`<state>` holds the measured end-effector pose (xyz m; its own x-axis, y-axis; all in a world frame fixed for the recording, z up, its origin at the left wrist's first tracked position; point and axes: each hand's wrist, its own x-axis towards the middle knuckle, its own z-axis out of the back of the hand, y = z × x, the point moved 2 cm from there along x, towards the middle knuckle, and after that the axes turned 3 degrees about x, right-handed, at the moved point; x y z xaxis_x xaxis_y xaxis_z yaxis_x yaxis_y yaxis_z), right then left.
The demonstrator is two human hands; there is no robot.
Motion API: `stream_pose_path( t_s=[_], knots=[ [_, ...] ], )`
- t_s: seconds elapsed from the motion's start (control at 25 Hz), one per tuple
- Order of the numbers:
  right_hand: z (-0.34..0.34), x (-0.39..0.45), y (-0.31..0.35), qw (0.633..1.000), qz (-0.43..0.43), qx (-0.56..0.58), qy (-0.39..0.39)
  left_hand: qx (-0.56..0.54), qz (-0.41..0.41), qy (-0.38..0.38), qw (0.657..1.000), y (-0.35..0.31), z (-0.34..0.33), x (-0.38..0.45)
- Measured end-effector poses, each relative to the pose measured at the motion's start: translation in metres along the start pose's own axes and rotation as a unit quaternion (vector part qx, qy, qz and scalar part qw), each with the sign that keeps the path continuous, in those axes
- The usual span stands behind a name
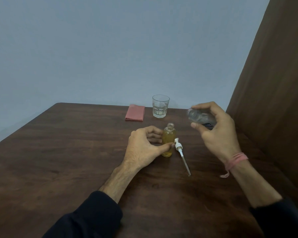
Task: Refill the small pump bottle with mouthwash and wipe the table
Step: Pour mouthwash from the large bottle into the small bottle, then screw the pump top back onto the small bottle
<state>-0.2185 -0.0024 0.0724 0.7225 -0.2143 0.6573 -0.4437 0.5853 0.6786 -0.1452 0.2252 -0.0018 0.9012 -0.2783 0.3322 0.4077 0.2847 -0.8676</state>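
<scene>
A small clear bottle (169,140) holding yellow liquid stands upright on the wooden table (67,152) with its neck uncapped. My left hand (144,148) grips it from the left, thumb across its lower front. The white pump head (181,154) with its long dip tube lies flat on the table just right of the bottle. My right hand (215,133) hovers to the right, above the table, closed around a clear mouthwash bottle (199,116) that lies on its side, its mouth pointing left. That bottle looks nearly drained and is blurred.
A drinking glass (160,106) with a little clear liquid stands near the table's far edge. A folded pink cloth (135,112) lies to its left. A brown panel (273,100) rises along the right side. A pink thread band circles my right wrist.
</scene>
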Motion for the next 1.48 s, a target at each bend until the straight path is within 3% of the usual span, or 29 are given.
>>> stream_pose_path(
  t_s=[0.08,0.2,0.32,0.52,0.92,1.48],
  knots=[
    [0.009,0.004,-0.01,0.99,-0.055,0.125,-0.029,0.008,-0.006,-0.009,1.0,-0.001,0.001,0.0],
    [0.017,0.006,-0.029,0.941,-0.127,0.311,-0.047,0.024,-0.011,-0.012,1.0,-0.003,0.001,-0.002],
    [0.02,0.001,-0.045,0.909,-0.153,0.388,-0.021,0.036,-0.008,-0.01,0.999,-0.005,0.0,-0.001],
    [0.024,0.001,-0.059,0.909,-0.15,0.386,0.038,0.038,-0.002,-0.008,0.999,-0.005,0.0,0.0],
    [0.034,-0.001,-0.07,0.897,-0.16,0.402,0.085,0.029,0.006,-0.006,1.0,-0.005,-0.001,-0.002],
    [0.043,-0.004,-0.06,0.922,-0.187,0.331,0.075,0.029,0.015,-0.003,0.999,-0.009,0.0,-0.001]
  ],
)
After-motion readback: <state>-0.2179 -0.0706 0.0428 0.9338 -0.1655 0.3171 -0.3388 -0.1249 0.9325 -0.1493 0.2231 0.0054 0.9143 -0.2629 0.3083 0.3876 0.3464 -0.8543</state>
